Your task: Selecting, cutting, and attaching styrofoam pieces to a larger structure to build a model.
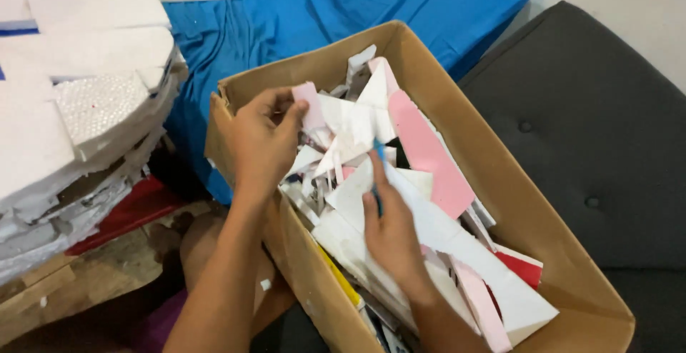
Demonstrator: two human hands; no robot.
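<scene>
A brown cardboard box (pixel 457 74) holds several white, pink and red foam-board offcuts (pixel 429 153). My left hand (pixel 261 138) is over the box's near-left corner, fingers closed on a small pale pink foam piece (pixel 311 104). My right hand (pixel 389 231) rests on the white scraps in the middle of the box and grips a thin blue tool (pixel 379 158), which points up from the fingers. A large white triangular sheet (pixel 457 239) lies under that hand.
The box sits on a dark grey cushioned seat (pixel 593 138). Blue cloth (pixel 307 3) lies behind it. A stack of white polystyrene slabs (pixel 71 96) stands at the left, over a red object (pixel 132 210) and a wooden surface (pixel 78 281).
</scene>
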